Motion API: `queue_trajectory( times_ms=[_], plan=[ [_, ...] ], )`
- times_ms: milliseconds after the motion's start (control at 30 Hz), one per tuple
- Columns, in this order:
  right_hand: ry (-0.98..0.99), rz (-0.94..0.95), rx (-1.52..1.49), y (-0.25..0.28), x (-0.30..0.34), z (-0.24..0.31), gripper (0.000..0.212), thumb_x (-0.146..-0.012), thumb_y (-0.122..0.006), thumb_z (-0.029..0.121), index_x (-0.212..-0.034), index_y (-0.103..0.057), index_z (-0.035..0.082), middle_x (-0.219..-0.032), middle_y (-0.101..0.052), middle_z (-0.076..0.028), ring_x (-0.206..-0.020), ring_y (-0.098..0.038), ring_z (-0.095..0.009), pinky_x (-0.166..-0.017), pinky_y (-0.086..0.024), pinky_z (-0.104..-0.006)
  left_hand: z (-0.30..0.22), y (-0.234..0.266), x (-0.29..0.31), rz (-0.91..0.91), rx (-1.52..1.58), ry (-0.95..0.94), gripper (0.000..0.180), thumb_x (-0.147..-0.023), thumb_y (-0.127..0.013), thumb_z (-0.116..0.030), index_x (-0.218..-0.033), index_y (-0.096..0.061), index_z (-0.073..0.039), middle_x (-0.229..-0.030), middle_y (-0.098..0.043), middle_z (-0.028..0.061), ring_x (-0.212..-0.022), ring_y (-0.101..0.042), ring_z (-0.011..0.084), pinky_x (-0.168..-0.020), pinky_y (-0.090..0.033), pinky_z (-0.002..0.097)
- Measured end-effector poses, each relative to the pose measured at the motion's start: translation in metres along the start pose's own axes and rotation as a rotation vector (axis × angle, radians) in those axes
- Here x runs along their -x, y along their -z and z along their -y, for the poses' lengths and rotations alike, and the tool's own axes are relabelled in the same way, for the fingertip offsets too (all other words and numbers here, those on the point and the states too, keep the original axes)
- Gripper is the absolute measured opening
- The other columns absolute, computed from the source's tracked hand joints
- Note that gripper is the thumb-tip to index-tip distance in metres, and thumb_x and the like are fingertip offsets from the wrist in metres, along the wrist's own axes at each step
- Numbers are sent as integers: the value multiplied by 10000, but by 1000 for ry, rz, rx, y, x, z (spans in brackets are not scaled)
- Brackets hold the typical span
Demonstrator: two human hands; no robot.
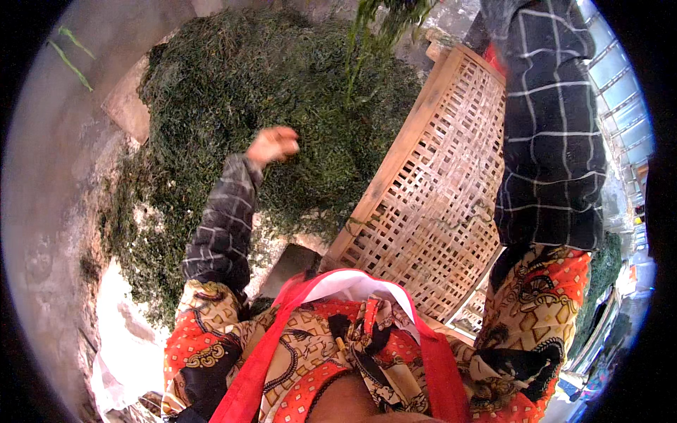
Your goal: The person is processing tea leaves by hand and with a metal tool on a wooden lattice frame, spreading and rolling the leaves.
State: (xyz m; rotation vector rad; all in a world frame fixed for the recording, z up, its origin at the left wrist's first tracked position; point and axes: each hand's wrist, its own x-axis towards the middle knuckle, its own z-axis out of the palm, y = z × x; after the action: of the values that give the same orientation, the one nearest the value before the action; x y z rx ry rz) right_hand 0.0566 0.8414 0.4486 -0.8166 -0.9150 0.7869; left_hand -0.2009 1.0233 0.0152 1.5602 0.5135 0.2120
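My left hand [273, 144] is over a large heap of dark green, fine-leaved plant matter [211, 92]. It is somewhat blurred, its fingers loosely bent and a little apart, with nothing visible in them. My right arm [550, 127], in a dark checked sleeve, stretches up along the right side, and its hand lies beyond the top edge. A bunch of long green strands [391, 21] hangs down at the top centre; what holds it is out of sight. Between the heap and my right arm lies a woven slatted tray with a wooden frame [444, 176], tilted, a few green bits on its weave.
A flat board [130, 102] lies at the heap's left edge. Loose green strands [74, 56] are on the grey floor at the far left. A dark block [289, 268] sits just in front of me. More green matter [603, 268] shows beyond my right arm.
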Motion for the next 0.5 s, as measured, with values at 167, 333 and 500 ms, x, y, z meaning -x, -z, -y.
queue_trajectory(
  times_ms=[167,333,500],
  plan=[
    [-202,-23,-87,7,8,-49,238,-987,-394,145,-946,-506,-62,-585,-412,14,-413,-317,-85,-374,-266,-231,-175,-38,-32,-443,-249,-776,442,-846,-688,-262,-1204,-581,-26,-1092,-655,135,-978,-624,214,-875,-501,338],
    [-404,118,-281,23,17,-83,233,-985,-400,157,-992,-493,-56,-571,-399,26,-413,-315,-87,-382,-264,-245,-187,-111,-71,171,-98,-828,342,-892,-639,-175,-1176,-559,-3,-1048,-635,87,-946,-620,199,-868,-514,317],
    [-359,106,-252,66,24,-72,233,-976,-415,151,-1007,-489,-68,-568,-398,27,-415,-316,-85,-392,-269,-244,-87,-118,-56,202,131,-337,169,-957,-517,-148,-969,-562,14,-753,-621,73,-610,-604,172,-509,-479,288]
  ],
)
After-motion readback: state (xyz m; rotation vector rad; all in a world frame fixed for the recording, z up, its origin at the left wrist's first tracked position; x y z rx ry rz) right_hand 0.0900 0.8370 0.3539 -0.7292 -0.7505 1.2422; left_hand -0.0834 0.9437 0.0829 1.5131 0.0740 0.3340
